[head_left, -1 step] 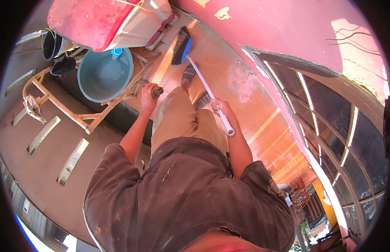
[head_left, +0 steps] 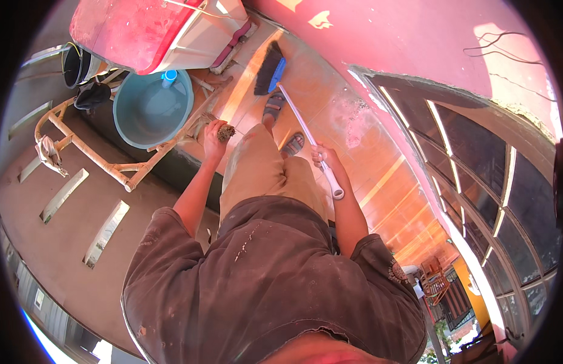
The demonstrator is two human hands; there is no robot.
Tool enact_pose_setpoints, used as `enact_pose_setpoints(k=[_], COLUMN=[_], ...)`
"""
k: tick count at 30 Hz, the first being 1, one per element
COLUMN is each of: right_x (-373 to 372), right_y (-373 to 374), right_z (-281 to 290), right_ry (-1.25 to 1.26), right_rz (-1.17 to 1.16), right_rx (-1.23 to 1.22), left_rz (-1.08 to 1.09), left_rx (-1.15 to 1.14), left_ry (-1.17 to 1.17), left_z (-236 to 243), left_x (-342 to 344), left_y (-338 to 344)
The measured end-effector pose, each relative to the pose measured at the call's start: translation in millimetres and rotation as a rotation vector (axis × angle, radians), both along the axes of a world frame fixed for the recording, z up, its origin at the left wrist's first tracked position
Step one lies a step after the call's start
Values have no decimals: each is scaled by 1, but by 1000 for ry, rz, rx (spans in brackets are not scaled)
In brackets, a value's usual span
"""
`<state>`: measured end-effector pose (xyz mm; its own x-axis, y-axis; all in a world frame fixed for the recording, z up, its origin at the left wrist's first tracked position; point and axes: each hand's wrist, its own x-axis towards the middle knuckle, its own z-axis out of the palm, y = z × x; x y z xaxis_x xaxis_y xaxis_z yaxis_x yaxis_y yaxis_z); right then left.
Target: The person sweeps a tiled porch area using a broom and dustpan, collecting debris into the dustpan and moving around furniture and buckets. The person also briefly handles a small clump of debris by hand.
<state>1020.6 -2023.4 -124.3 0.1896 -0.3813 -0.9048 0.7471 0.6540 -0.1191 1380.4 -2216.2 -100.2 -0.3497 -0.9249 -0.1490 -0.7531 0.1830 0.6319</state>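
In my left hand (head_left: pixel 214 141) is a bundle of thin brown sticks (head_left: pixel 226 133), gripped near its blunt end like a stick broom. The rest of the bundle is mostly hidden behind the hand. My right hand (head_left: pixel 325 156) is closed round the pale purple handle of a broom (head_left: pixel 298 112), near its top end. The handle slants away to a blue head with dark bristles (head_left: pixel 270 70), which rests on or just over the floor beside my sandalled feet.
To the left, a blue basin (head_left: pixel 149 112) of water with a small blue-and-white item sits on a bamboo frame (head_left: pixel 105 165). Black buckets (head_left: pixel 77 64) stand beyond it. A red-and-white bulky object (head_left: pixel 199 42) stands ahead. A pink wall with windows (head_left: pixel 475 176) borders the tiled floor (head_left: pixel 348 97).
The broom's head and handle have shifted slightly right, together with my right hand. My left hand with the stick bundle is almost still.
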Motion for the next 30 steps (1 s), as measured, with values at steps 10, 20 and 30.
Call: enact_pose_setpoints(k=[10, 20, 30], right_x=[-98, -30, -98], right_y=[233, 263, 290], right_z=[27, 89, 35], right_ry=[157, 344, 475], right_rz=[-275, -150, -341], right_rx=[153, 78, 22], left_rz=[-7, -28, 52], left_rx=[-112, -153, -223], left_ry=[-15, -5, -41], left_z=[38, 51, 88], left_x=[0, 23, 49], left_y=[43, 103, 148])
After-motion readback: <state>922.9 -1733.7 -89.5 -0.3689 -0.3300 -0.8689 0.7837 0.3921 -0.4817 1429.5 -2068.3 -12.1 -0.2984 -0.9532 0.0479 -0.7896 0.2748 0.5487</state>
